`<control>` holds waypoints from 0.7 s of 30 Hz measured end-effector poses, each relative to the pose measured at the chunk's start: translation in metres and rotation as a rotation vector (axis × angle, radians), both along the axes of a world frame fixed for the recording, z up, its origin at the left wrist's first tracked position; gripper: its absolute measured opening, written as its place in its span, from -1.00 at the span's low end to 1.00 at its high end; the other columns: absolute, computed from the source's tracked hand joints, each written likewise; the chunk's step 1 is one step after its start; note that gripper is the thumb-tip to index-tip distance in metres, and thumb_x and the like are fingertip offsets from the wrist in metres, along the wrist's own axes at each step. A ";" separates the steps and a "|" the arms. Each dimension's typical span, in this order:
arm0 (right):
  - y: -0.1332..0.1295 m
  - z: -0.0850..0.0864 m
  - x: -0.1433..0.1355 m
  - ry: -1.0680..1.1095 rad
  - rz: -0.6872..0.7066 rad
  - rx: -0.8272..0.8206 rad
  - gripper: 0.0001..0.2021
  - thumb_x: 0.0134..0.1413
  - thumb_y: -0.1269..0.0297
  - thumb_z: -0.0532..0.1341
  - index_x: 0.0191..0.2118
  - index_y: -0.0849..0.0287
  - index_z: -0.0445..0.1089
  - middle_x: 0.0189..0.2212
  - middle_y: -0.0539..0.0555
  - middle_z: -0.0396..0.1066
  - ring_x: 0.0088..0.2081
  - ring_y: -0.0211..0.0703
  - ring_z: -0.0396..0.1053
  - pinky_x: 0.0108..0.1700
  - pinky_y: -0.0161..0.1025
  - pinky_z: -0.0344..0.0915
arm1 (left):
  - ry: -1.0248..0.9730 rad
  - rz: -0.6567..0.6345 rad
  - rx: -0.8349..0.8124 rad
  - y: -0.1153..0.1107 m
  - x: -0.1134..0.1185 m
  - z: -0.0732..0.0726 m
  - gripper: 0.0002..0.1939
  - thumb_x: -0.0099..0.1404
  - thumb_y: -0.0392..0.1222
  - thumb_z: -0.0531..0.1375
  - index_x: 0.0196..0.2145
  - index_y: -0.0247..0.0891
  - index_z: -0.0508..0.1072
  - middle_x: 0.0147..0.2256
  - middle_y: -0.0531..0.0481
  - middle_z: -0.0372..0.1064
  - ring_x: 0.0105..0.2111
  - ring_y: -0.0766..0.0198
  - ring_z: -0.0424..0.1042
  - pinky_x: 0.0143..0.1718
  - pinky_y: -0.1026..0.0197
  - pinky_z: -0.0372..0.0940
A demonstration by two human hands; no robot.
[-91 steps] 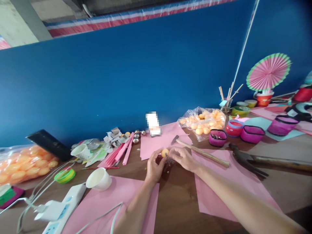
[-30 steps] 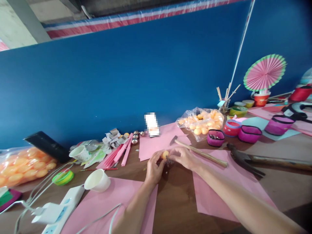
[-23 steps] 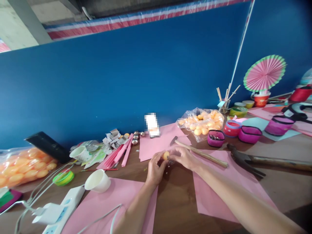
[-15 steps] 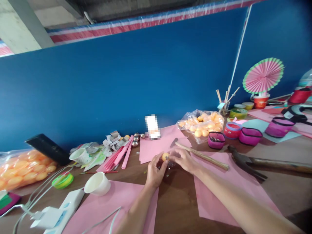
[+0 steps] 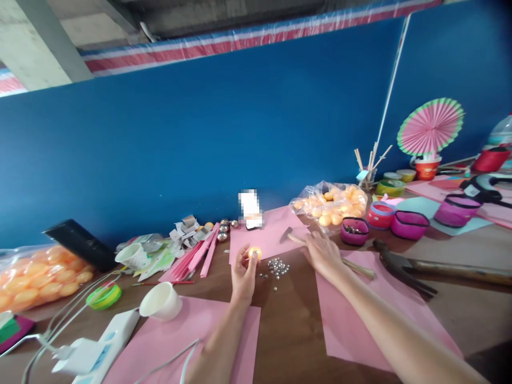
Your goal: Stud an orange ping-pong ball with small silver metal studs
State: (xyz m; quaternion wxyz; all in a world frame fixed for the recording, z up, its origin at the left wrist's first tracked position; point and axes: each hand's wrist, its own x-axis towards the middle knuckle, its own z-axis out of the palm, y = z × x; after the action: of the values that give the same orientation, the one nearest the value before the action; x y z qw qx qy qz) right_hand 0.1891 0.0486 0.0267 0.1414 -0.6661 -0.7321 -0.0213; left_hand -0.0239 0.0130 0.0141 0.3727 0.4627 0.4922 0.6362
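Over tabletop [image 5: 288, 322] beside beads [image 5: 277, 266], pinching light-looking ball [image 5: 256, 250] by sides in left hand [image 5: 242, 274]; covering hammer [image 5: 296, 239] with right hand [image 5: 324, 255], grip unclear.

left fingers [image 5: 239, 258] upright, pinching | right fingers [image 5: 314, 244] curled downward

orange ball [image 5: 255, 251]: in left hand [image 5: 243, 274] | small hammer [image 5: 296, 239]: handle under right hand [image 5: 324, 257] | silver studs [image 5: 279, 268]: loosely piled between
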 end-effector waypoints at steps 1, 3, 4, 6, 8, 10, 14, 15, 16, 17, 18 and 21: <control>0.002 -0.002 0.002 -0.031 -0.018 -0.026 -0.74 0.03 0.20 0.10 -0.15 0.18 0.27 -0.25 0.19 0.26 -0.16 0.01 0.24 -0.30 -0.21 0.15 | -0.002 -0.004 -0.003 0.001 0.000 -0.001 -0.52 0.08 -0.04 0.16 -0.04 -0.25 0.27 -0.32 -0.02 0.38 -0.41 0.38 0.37 -0.28 0.26 0.28; 0.005 -0.006 0.004 -0.064 -0.027 -0.025 -0.80 0.04 0.24 0.09 -0.22 0.19 0.30 -0.31 0.18 0.28 -0.23 -0.02 0.27 -0.37 -0.25 0.13 | 0.002 -0.014 -0.013 0.002 0.000 -0.003 -0.51 0.05 -0.06 0.19 -0.05 -0.26 0.29 -0.30 -0.03 0.38 -0.39 0.38 0.37 -0.27 0.28 0.28; 0.006 -0.008 0.003 -0.076 -0.029 0.002 -0.83 0.05 0.27 0.08 -0.25 0.20 0.31 -0.34 0.18 0.28 -0.26 -0.04 0.28 -0.41 -0.26 0.12 | 0.005 -0.018 -0.017 0.003 0.000 -0.003 -0.51 0.04 -0.08 0.21 -0.06 -0.27 0.29 -0.29 -0.04 0.38 -0.37 0.37 0.37 -0.26 0.28 0.27; 0.006 -0.011 0.002 -0.099 -0.035 0.082 -0.87 0.07 0.36 0.05 -0.31 0.20 0.32 -0.39 0.17 0.29 -0.32 -0.06 0.29 -0.45 -0.27 0.09 | 0.019 -0.013 -0.027 0.003 -0.001 -0.004 -0.48 -0.01 -0.11 0.25 -0.07 -0.27 0.29 -0.26 -0.05 0.38 -0.34 0.35 0.37 -0.26 0.29 0.27; 0.005 -0.011 0.000 -0.119 -0.032 0.192 -0.84 0.08 0.43 0.00 -0.37 0.20 0.32 -0.42 0.17 0.29 -0.34 -0.09 0.28 -0.46 -0.27 0.07 | 0.044 0.002 -0.047 0.003 -0.002 -0.004 -0.46 -0.03 -0.12 0.26 -0.07 -0.27 0.30 -0.28 -0.04 0.38 -0.35 0.35 0.37 -0.27 0.29 0.28; 0.003 -0.007 -0.003 -0.117 0.001 0.314 -0.82 0.10 0.45 -0.03 -0.38 0.20 0.30 -0.42 0.18 0.29 -0.34 -0.10 0.26 -0.41 -0.25 0.08 | 0.077 0.013 -0.077 0.002 -0.003 -0.005 -0.45 -0.02 -0.09 0.25 -0.06 -0.27 0.29 -0.32 -0.02 0.39 -0.38 0.35 0.37 -0.31 0.30 0.28; -0.008 0.009 -0.013 -0.042 0.133 0.448 -0.82 0.14 0.41 -0.05 -0.24 0.18 0.26 -0.38 0.12 0.29 -0.30 -0.13 0.22 -0.31 -0.26 0.07 | 0.060 -0.003 -0.117 0.003 -0.004 -0.008 -0.43 0.03 -0.05 0.21 0.00 -0.27 0.23 -0.38 0.00 0.38 -0.45 0.38 0.37 -0.37 0.30 0.28; -0.011 0.012 -0.015 -0.024 0.166 0.458 -0.81 0.15 0.41 -0.06 -0.20 0.18 0.25 -0.37 0.10 0.30 -0.30 -0.15 0.22 -0.31 -0.27 0.06 | 0.036 -0.009 -0.114 0.004 -0.004 -0.008 -0.42 0.03 -0.05 0.21 0.00 -0.27 0.23 -0.36 -0.01 0.38 -0.45 0.38 0.37 -0.38 0.30 0.28; -0.014 0.016 -0.017 -0.014 0.200 0.465 -0.80 0.15 0.42 -0.06 -0.18 0.17 0.25 -0.38 0.09 0.30 -0.30 -0.16 0.22 -0.31 -0.28 0.05 | 0.016 -0.014 -0.105 0.004 -0.004 -0.009 -0.43 0.03 -0.05 0.21 -0.02 -0.27 0.23 -0.34 -0.03 0.37 -0.45 0.38 0.37 -0.38 0.30 0.28; -0.017 0.018 -0.019 -0.010 0.231 0.474 -0.79 0.15 0.43 -0.06 -0.16 0.17 0.25 -0.39 0.07 0.30 -0.31 -0.17 0.22 -0.31 -0.28 0.03 | 0.007 -0.015 -0.094 0.005 -0.004 -0.010 -0.46 0.02 -0.06 0.21 -0.04 -0.27 0.24 -0.31 -0.04 0.37 -0.43 0.38 0.38 -0.37 0.30 0.28; -0.020 0.020 -0.020 -0.011 0.262 0.484 -0.79 0.15 0.42 -0.06 -0.16 0.16 0.26 -0.40 0.06 0.31 -0.32 -0.18 0.21 -0.31 -0.28 0.02 | 0.008 -0.012 -0.081 0.005 -0.003 -0.010 -0.50 0.02 -0.07 0.21 -0.08 -0.28 0.27 -0.28 -0.06 0.36 -0.41 0.37 0.38 -0.36 0.29 0.28; -0.026 0.022 -0.023 -0.010 0.323 0.519 -0.79 0.16 0.38 -0.05 -0.18 0.14 0.29 -0.44 0.05 0.32 -0.35 -0.18 0.21 -0.27 -0.25 0.00 | 0.043 -0.001 -0.066 0.006 -0.002 -0.009 -0.59 0.02 -0.12 0.21 -0.16 -0.29 0.31 -0.25 -0.08 0.36 -0.33 0.34 0.38 -0.28 0.26 0.27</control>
State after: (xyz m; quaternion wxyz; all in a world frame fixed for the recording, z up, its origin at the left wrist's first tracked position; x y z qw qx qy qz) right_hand 0.1665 0.0231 0.0483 0.3047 -0.4827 -0.7992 -0.1883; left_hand -0.0263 0.0189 0.0056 0.3773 0.4639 0.5208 0.6093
